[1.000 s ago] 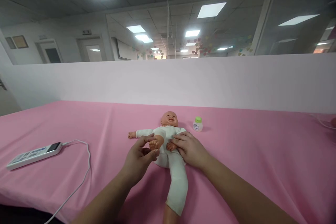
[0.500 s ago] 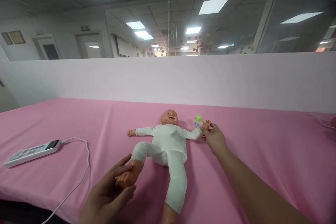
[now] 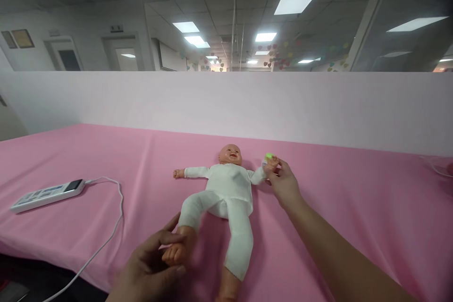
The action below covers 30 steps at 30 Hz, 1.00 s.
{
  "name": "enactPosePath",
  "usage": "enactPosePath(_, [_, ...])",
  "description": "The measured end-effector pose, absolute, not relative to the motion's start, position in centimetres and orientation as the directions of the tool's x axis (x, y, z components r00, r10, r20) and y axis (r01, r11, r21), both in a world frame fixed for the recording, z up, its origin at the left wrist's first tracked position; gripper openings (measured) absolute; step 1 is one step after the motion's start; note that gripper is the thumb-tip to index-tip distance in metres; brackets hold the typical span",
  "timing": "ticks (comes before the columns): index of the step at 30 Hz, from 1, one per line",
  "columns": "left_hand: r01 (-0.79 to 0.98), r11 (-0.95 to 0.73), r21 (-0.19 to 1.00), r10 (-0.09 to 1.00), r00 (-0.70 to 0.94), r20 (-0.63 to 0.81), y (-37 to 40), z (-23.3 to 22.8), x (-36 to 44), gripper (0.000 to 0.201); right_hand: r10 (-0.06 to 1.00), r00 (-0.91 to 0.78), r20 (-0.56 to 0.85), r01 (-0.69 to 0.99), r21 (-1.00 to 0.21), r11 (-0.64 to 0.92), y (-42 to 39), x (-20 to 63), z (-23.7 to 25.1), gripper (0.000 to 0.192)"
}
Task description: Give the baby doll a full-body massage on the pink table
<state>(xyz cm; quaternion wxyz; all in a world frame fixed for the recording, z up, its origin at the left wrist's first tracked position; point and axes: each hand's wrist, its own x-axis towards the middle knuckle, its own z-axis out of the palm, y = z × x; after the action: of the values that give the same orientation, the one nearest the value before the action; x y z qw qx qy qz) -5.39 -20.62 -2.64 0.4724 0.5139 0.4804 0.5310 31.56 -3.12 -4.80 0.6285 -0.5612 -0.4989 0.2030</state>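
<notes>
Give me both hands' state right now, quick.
Left hand: closed around the doll's foot.
Right hand: closed on the doll's hand, beside the small green-capped bottle.

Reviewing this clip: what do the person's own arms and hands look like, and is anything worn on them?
Both are bare. The left hand and right hand show no gloves, rings or watch, and the forearms carry no sleeves, straps, cables or markings as far as the frame shows.

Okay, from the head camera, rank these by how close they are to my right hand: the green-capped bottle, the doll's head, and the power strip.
1. Green-capped bottle: right at the right hand fingertips.
2. Doll's head: just left of the hand.
3. Power strip: far left on the pink cloth.
</notes>
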Motion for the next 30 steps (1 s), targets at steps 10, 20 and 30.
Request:
enactPosePath(10, [-0.125, -0.121, 0.985, 0.971, 0.192, 0.144, -14.2, 1.3, -1.5, 0.038, 0.777, -0.296, 0.556, 0.749, -0.370, 0.550, -7.1, 25.1, -3.4, 0.045])
enactPosePath(20, [-0.022, -0.123, 0.992, 0.949, 0.290, 0.124, -11.0, 2.2, 0.8, 0.042, 0.760, -0.281, 0.587, 0.752, -0.357, 0.554, -6.3, 25.3, -3.6, 0.047])
enactPosePath(30, [0.018, -0.235, 0.972, 0.961, 0.154, 0.230, -17.3, -0.1, -2.9, 0.040, 0.844, 0.353, 0.403, 0.319, -0.900, 0.296, -4.1, 29.9, -4.0, 0.047])
